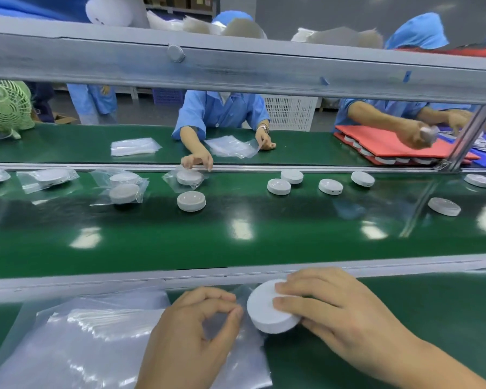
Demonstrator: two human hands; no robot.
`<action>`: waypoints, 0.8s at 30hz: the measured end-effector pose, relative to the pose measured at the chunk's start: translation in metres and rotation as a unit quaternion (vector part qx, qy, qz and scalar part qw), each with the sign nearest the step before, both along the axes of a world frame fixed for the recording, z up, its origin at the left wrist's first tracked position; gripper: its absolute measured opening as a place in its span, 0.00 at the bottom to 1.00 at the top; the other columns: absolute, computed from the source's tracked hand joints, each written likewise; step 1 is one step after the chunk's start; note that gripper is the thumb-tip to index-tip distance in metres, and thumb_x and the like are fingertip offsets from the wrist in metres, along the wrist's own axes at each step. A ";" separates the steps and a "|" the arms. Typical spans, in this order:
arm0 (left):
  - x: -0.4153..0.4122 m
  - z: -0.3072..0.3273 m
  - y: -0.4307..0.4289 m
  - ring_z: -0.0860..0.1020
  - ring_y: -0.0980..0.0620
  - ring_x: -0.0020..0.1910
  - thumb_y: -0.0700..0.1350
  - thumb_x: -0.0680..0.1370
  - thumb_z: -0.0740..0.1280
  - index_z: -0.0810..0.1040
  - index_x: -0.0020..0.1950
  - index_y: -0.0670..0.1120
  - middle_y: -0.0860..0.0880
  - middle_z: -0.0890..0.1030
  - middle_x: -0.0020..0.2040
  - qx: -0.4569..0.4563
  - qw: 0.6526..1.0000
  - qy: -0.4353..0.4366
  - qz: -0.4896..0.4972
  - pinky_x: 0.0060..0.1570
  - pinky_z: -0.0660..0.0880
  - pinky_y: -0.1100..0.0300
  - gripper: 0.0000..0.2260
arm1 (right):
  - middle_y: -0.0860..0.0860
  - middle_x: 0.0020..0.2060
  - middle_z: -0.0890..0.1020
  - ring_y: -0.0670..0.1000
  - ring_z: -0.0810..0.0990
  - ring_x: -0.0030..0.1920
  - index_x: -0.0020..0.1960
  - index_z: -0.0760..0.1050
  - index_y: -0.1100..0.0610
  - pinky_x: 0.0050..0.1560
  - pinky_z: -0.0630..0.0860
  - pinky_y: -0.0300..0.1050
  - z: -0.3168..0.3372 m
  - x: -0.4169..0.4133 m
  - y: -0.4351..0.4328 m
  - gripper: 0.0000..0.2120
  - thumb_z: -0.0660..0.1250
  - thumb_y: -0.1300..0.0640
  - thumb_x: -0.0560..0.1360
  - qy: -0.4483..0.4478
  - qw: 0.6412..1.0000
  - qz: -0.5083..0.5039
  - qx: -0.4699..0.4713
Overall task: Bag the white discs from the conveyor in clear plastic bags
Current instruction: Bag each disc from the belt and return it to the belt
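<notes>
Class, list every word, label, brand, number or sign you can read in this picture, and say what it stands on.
No text is readable anywhere.
White round plastic disc in the right hand: plain, no marking visible.
Clear plastic bag pinched by the left hand: no print visible.
Brown cardboard boxes on the far shelf: any print too blurred to read.

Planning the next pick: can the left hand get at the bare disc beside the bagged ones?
Probably yes, once freed: the left hand pinches a bag, yet only bare belt and a low rail lie between it and that disc.
</notes>
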State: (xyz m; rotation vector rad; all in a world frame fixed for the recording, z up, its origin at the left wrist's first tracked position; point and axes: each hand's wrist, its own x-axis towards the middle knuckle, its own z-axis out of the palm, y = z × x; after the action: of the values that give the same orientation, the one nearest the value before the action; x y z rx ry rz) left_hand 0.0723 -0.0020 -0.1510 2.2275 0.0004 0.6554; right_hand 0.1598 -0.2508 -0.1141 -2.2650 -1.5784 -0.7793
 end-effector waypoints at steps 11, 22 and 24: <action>0.002 -0.005 0.008 0.79 0.64 0.42 0.66 0.71 0.67 0.86 0.42 0.65 0.70 0.81 0.44 0.261 0.955 0.053 -0.128 0.39 0.80 0.64 0.11 | 0.46 0.61 0.84 0.52 0.82 0.61 0.61 0.85 0.51 0.54 0.81 0.48 -0.016 -0.002 -0.013 0.12 0.71 0.57 0.79 -0.036 0.999 -0.016 0.003; 0.004 -0.005 0.012 0.74 0.71 0.53 0.60 0.73 0.74 0.83 0.55 0.64 0.71 0.79 0.52 0.219 0.960 0.080 -0.155 0.54 0.73 0.73 0.11 | 0.46 0.55 0.84 0.48 0.83 0.57 0.58 0.86 0.53 0.51 0.82 0.46 -0.047 -0.016 -0.007 0.12 0.67 0.51 0.82 0.070 0.992 -0.046 0.099; 0.002 -0.009 0.022 0.71 0.73 0.60 0.63 0.77 0.67 0.80 0.62 0.64 0.73 0.75 0.58 0.154 0.973 0.086 -0.146 0.61 0.64 0.76 0.14 | 0.45 0.55 0.83 0.48 0.84 0.56 0.58 0.86 0.53 0.51 0.82 0.46 -0.051 -0.017 -0.005 0.11 0.69 0.50 0.81 0.100 0.984 -0.051 0.139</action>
State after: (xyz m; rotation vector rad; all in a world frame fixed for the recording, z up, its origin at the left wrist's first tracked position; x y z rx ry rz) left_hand 0.0748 0.0203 -0.1603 2.5076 -0.3580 0.3157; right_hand 0.1424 -0.2555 -0.1648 -2.1560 -1.1937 -0.7203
